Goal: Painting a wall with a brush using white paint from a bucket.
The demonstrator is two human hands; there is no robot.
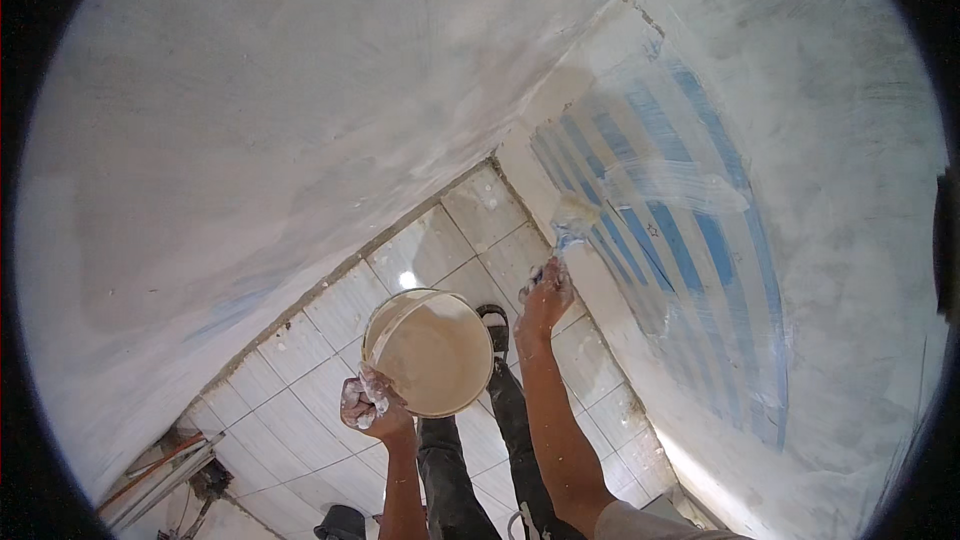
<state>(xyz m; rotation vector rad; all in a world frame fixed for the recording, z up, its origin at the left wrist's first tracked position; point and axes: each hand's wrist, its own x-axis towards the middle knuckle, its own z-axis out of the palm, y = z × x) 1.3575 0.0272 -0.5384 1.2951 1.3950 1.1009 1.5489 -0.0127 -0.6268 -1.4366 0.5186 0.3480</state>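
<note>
My left hand (pixel 373 401), smeared with white, grips the rim of a round bucket (pixel 435 352) at its near left side. Pale, cream-coloured liquid shows inside the bucket. In my right hand (pixel 547 291) is the handle of a wide paintbrush (pixel 574 217), its bristles pale and coated. The brush is at the lower part of the right wall, by a panel of blue and whitish stripes (pixel 660 240). A broad whitish smear (pixel 675 186) crosses those stripes. Whether the bristles touch the wall is hard to tell.
Pale floor tiles (pixel 300 420) lie below, meeting a large whitish wall (pixel 262 127) on the left. My sandalled foot (pixel 495 326) stands beyond the bucket. A black bucket (pixel 341 523) is at the bottom edge. Long pipes or strips (pixel 161 476) lie at lower left.
</note>
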